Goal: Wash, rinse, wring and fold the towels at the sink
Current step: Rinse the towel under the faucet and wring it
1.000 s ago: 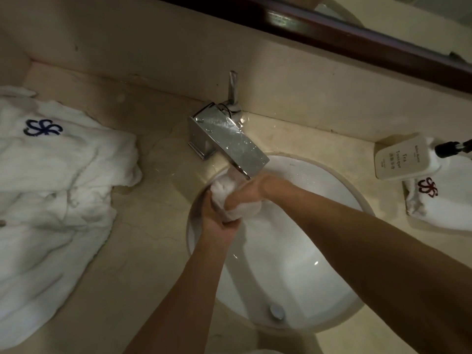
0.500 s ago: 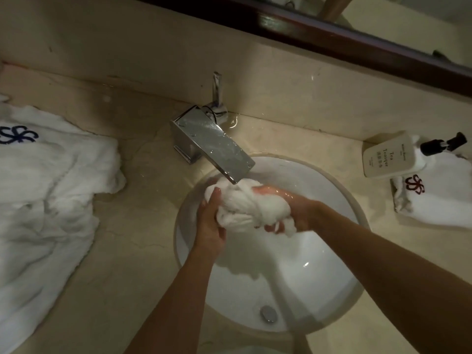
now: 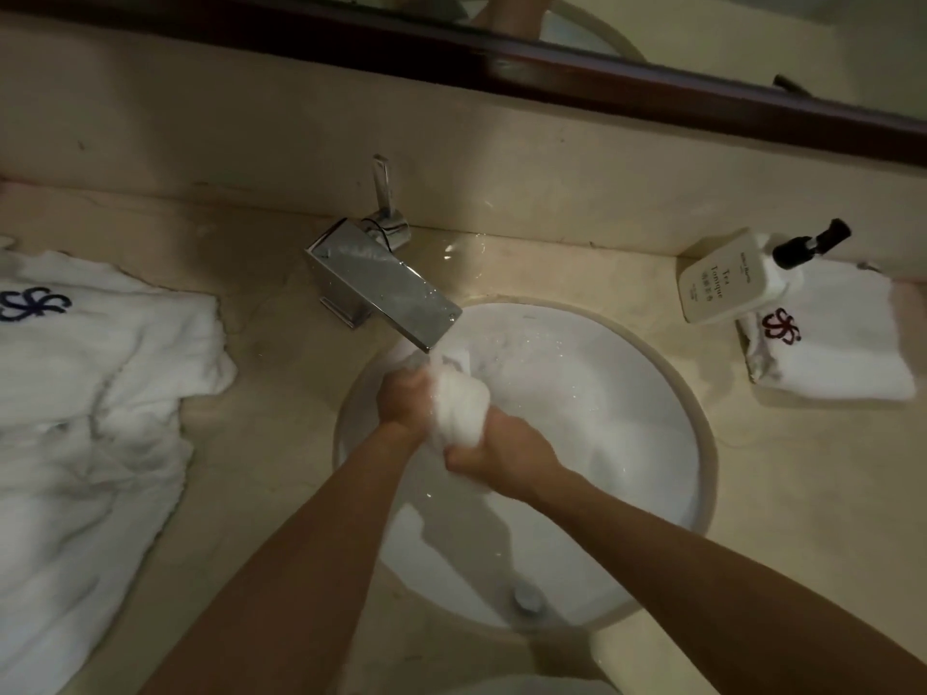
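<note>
Squeezing a bunched white washcloth (image 3: 459,408) under the faucet (image 3: 386,288), your left hand (image 3: 405,397) and right hand (image 3: 494,451) each keep a clenched grip on it above the sink (image 3: 702,428), water pouring just beyond your knuckles.

Obscured and cropped items at the basin

White towel (image 3: 459,408) largely covered by the left hand (image 3: 404,401) and right hand (image 3: 494,451), its full extent unknown; heaped white towels (image 3: 95,393) cut by the left edge; bottle (image 3: 732,280) small print illegible; mirror (image 3: 752,27) cropped at top.
</note>
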### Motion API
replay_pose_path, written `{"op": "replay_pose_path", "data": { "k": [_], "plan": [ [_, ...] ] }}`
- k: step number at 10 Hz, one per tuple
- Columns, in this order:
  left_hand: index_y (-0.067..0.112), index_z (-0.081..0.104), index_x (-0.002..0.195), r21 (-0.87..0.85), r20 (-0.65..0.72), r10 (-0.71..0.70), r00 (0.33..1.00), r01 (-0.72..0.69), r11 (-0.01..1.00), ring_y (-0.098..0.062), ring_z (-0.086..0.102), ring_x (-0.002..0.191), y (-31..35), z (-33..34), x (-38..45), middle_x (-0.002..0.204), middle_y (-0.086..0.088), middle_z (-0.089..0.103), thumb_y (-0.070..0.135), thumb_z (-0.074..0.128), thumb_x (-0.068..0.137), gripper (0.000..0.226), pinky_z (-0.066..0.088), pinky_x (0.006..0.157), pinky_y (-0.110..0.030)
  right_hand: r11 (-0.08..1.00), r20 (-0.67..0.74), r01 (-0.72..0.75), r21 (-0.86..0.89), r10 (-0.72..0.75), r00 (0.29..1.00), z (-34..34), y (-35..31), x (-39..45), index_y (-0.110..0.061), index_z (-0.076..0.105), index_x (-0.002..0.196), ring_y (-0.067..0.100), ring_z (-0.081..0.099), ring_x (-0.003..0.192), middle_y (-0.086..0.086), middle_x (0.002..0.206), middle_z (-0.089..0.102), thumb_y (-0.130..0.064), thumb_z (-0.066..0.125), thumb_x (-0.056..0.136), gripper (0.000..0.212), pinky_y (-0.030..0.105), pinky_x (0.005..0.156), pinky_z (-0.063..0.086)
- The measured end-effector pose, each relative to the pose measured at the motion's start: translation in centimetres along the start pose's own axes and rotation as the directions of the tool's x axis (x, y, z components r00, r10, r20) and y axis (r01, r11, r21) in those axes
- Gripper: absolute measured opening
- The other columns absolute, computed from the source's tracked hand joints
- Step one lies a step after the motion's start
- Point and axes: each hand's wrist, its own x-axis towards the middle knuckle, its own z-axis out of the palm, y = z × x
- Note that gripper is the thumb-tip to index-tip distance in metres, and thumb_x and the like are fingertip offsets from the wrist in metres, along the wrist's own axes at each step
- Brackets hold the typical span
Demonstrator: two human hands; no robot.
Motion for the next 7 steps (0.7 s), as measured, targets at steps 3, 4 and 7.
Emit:
{"op": "replay_pose_path", "data": {
  "k": [3,4,7],
  "plan": [
    [0.024,0.056,0.128,-0.448,0.268,-0.229,0.936,0.331,0.83,-0.031,0.061,0.105,-0.6,-1.6,-1.4,0.123,-0.008,0.061,0.072,0.056,0.079,0.068,0.052,0.084,-0.047,0.757,0.035,0.256,-0.601,-0.296,0.955,-4.4,-3.2,1.0,-0.028,0.031,0.15,0.035,0.051,0.126,0.011,0.143,0.041,-0.044,0.076,0.081,0.083,0.036,0.093,0.044],
    [0.021,0.063,0.119,-0.588,0.33,-0.199,0.923,0.366,0.721,-0.027,0.066,0.103,-1.6,-1.8,-2.0,0.118,-0.009,0.067,0.063,0.07,0.076,0.061,0.057,0.083,-0.046,0.652,0.176,0.367,-0.663,-0.341,0.924,-5.4,-5.2,2.0,-0.036,0.036,0.149,0.033,0.045,0.13,0.008,0.142,0.037,-0.032,0.075,0.084,0.076,0.031,0.085,0.038],
    [-0.004,0.062,0.126,-0.825,0.177,0.01,0.984,0.143,0.547,-0.015,0.07,0.071,-3.0,-1.5,-3.2,0.095,-0.011,0.071,0.025,0.034,0.101,0.047,0.053,0.052,-0.02,0.982,0.264,0.116,0.149,-0.153,0.952,-6.3,-5.4,4.1,-0.024,0.045,0.117,0.025,0.063,0.085,0.003,0.1,0.058,-0.022,0.078,0.082,0.048,0.025,0.058,0.051]
  ]
}}
